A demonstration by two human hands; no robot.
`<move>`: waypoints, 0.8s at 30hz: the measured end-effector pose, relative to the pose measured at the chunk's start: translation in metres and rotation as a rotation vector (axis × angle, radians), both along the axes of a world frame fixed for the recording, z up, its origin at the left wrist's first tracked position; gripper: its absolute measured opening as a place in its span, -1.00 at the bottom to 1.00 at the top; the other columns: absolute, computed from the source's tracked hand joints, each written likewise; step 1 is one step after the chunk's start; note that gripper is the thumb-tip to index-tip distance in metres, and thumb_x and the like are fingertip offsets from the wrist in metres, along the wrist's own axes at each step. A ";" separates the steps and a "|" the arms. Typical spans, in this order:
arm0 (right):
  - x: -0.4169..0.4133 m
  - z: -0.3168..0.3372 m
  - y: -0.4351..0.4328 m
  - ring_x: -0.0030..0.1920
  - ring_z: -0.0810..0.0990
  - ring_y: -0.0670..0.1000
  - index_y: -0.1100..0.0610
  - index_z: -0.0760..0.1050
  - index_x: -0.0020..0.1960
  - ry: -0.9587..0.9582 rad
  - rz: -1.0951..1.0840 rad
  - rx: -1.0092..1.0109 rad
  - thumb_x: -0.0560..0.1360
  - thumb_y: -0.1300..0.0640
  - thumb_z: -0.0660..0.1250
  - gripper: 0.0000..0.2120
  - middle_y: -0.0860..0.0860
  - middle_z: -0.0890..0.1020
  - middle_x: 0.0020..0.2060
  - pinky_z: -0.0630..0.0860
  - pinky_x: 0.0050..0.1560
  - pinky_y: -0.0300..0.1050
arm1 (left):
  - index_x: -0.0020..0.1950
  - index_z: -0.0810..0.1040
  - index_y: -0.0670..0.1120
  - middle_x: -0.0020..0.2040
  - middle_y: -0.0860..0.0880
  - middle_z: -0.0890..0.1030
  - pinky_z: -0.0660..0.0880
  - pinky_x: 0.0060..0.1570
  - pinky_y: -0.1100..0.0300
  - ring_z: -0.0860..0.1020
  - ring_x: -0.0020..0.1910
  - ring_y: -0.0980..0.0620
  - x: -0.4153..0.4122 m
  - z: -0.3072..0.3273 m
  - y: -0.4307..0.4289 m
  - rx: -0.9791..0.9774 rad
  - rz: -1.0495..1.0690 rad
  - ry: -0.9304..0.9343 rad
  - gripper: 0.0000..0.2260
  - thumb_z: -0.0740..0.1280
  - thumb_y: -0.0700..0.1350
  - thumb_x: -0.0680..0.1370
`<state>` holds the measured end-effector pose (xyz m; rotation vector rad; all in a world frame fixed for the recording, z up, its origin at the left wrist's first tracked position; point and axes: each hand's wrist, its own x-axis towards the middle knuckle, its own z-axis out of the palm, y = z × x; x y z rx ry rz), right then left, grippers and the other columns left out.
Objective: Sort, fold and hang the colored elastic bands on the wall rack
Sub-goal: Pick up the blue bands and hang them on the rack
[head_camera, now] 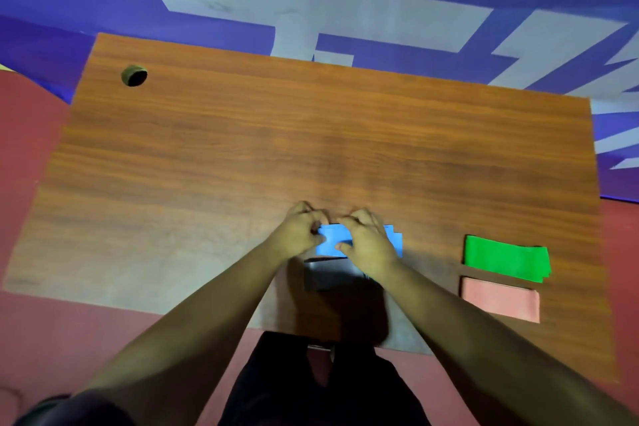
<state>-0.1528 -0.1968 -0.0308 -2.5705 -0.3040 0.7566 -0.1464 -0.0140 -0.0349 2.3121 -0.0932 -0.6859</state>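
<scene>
Head view, the only one. Working at the near middle of the table (242, 149), both hands close together over the blue band (332, 241). Pinching its left end with the left hand (300, 229), fingers curled tight on the edge. Clamping its middle with the right hand (367, 243), thumb down on top, fingers hooked over the far edge. Lying flat with the long axis left to right, across the body. Right end poking out past the right hand in stepped layers, so folded several times but not squared up. Directly under both hands, neither nearer; loose end on the right-hand side. Probably mid-fold: next move likely means bringing that right end over toward the left, or evening the layers. Just nearer the body, a black band (326, 276), partly hidden by the right wrist; touching the blue one or overlapping it, cannot tell which. Well off to the right, a folded green band (506, 259), and just this side of it a folded pink band (501, 299), a narrow gap between them. Cable hole (134, 75) at the far left corner. No wall rack in sight, so hanging apparently not yet begun for these.
</scene>
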 end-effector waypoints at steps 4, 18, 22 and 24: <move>0.000 -0.007 0.002 0.31 0.34 0.14 0.04 0.53 0.30 -0.039 -0.006 0.029 0.44 0.03 0.44 -0.56 0.09 0.41 0.21 0.26 0.39 -0.04 | 0.00 0.61 -0.06 -0.08 -0.06 0.39 0.36 0.15 0.17 0.41 0.10 -0.17 0.002 -0.017 0.002 0.040 -0.040 0.004 -0.77 0.44 -0.16 0.35; 0.070 0.099 -0.016 -0.17 0.51 -0.03 0.11 0.55 -0.10 0.111 0.028 0.258 0.42 0.13 0.46 -0.88 -0.06 0.55 -0.21 0.44 -0.07 -0.05 | -0.03 0.58 0.00 0.15 0.02 0.42 0.21 0.21 0.41 0.38 0.22 0.06 0.052 0.076 0.004 -0.247 -0.096 -0.040 -0.83 0.50 -0.17 0.44; 0.094 0.168 -0.029 -0.28 0.46 -0.08 0.07 0.54 -0.17 0.183 -0.055 0.426 0.41 0.16 0.48 -0.89 -0.04 0.55 -0.30 0.39 -0.20 -0.10 | -0.05 0.49 0.02 0.05 -0.11 0.53 0.39 0.06 0.17 0.49 0.01 0.09 0.065 0.146 0.002 -0.425 -0.109 -0.017 -0.87 0.41 -0.09 0.48; 0.103 0.205 -0.034 -0.41 0.44 -0.09 0.07 0.54 -0.18 0.187 -0.129 0.492 0.44 0.21 0.46 -0.88 -0.10 0.51 -0.44 0.38 -0.35 -0.18 | -0.04 0.46 0.03 -0.03 -0.07 0.54 0.40 -0.03 0.16 0.47 -0.07 0.11 0.071 0.182 -0.001 -0.483 -0.065 -0.024 -0.86 0.40 -0.11 0.50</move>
